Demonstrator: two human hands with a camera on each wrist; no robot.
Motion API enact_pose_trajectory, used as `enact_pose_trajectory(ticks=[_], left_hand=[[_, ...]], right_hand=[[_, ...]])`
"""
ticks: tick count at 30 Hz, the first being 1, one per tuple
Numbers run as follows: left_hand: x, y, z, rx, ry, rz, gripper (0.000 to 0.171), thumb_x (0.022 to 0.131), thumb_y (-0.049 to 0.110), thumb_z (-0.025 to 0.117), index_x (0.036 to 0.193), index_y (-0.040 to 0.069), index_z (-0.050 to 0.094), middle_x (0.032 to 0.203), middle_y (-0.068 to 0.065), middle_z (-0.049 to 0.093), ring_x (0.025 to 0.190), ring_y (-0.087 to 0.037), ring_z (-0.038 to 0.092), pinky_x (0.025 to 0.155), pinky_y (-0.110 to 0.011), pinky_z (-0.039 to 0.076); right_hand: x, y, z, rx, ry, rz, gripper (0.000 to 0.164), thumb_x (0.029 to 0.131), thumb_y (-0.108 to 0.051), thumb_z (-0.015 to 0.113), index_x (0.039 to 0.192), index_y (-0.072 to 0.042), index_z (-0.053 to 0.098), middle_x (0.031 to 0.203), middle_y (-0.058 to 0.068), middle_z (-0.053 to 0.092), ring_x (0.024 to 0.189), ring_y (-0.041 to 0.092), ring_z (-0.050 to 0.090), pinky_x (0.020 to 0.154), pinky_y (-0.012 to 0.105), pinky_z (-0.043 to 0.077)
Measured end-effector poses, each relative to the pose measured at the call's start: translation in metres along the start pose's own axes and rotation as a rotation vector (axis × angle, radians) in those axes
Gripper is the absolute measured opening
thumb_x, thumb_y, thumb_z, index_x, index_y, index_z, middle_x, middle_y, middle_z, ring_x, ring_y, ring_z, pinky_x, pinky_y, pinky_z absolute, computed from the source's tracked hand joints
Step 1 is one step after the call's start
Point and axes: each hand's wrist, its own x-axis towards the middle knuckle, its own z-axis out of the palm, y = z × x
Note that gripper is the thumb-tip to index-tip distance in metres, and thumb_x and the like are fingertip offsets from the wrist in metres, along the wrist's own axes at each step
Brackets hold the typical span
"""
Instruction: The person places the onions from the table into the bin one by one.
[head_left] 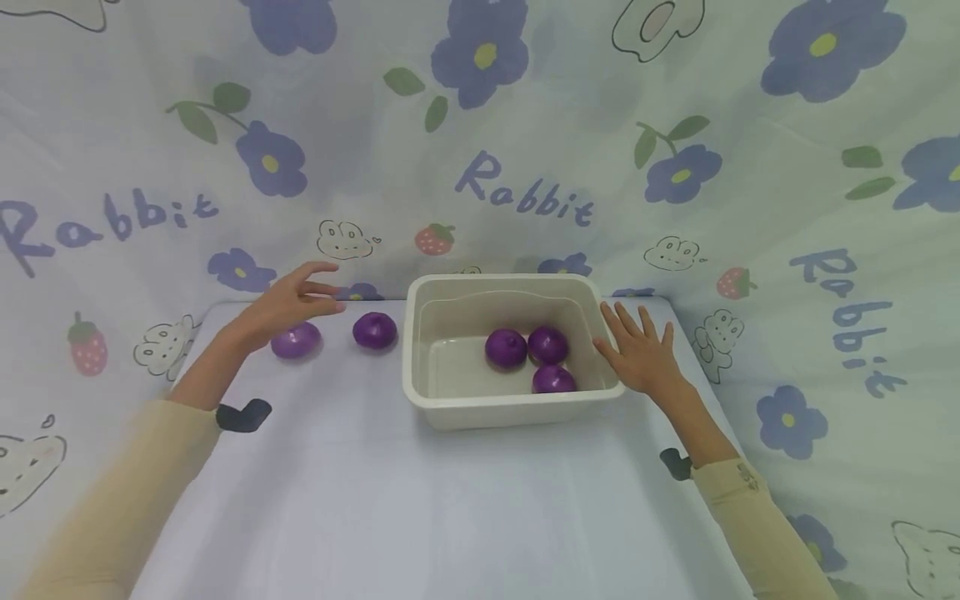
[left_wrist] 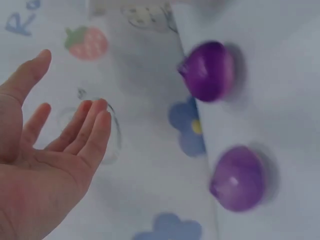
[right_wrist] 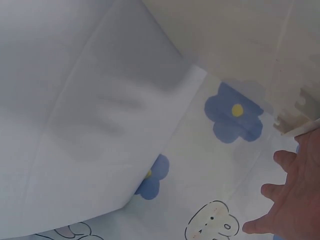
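Observation:
My left hand point(head_left: 283, 307) hovers over the left part of the table, fingers relaxed and apart, holding nothing. Just below it in the head view lies a lighter purple onion point(head_left: 297, 342), partly covered by the hand. To its right is a darker purple onion point(head_left: 375, 332); the left wrist view also shows this dark onion point(left_wrist: 210, 71) and the paler onion point(left_wrist: 239, 179), both with pointed tips. A white plastic bin point(head_left: 517, 403) holds three purple onions point(head_left: 506, 348) in its right half. My right hand point(head_left: 643, 354) is spread flat, fingertips right at the bin's right rim.
The white-covered table point(head_left: 480, 508) stands against a cloth backdrop point(head_left: 360, 150) printed with flowers, rabbits and strawberries. The bin sits near the table's back edge, its walls rising between the two hands. Cloth also hangs along both sides.

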Motion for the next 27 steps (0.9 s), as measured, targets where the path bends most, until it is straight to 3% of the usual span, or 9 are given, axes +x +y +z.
enact_pose_trajectory(ticks=[6, 12, 18, 27], left_hand=[[-0.017, -0.044, -0.017, 0.028, 0.05, -0.068, 0.084, 0.096, 0.031, 0.068, 0.158, 0.007, 0.016, 0.148, -0.035, 0.036, 0.133, -0.052, 0.039, 0.105, -0.069, 0.031], [-0.021, -0.08, -0.023, 0.084, 0.106, -0.11, 0.084, 0.097, 0.026, 0.067, 0.157, -0.001, 0.014, 0.151, -0.04, 0.025, 0.137, -0.057, 0.026, 0.104, -0.072, 0.029], [-0.013, -0.106, -0.016, 0.062, 0.119, -0.148, 0.084, 0.097, 0.024, 0.067, 0.155, -0.005, 0.013, 0.152, -0.043, 0.015, 0.136, -0.061, 0.02, 0.105, -0.072, 0.027], [0.005, -0.135, -0.005, 0.101, 0.187, -0.197, 0.092, 0.095, 0.025, 0.069, 0.153, -0.01, 0.007, 0.147, -0.048, 0.015, 0.135, -0.064, 0.018, 0.106, -0.071, 0.026]], right_hand=[[-0.001, -0.001, -0.001, -0.007, 0.001, -0.001, 0.073, 0.104, -0.058, 0.027, 0.162, -0.018, 0.009, 0.165, 0.015, 0.009, 0.148, 0.046, -0.005, 0.107, 0.074, -0.011], [-0.001, -0.001, -0.001, -0.001, 0.006, -0.004, 0.072, 0.104, -0.057, 0.028, 0.162, -0.018, 0.01, 0.165, 0.016, 0.01, 0.148, 0.046, -0.005, 0.107, 0.074, -0.01], [-0.001, 0.0, 0.0, 0.006, 0.003, -0.002, 0.073, 0.104, -0.058, 0.026, 0.162, -0.017, 0.01, 0.165, 0.015, 0.009, 0.148, 0.046, -0.005, 0.107, 0.074, -0.01], [0.0, 0.0, -0.001, 0.015, -0.011, 0.004, 0.073, 0.104, -0.059, 0.026, 0.162, -0.018, 0.008, 0.166, 0.014, 0.007, 0.148, 0.046, -0.007, 0.107, 0.072, -0.014]])
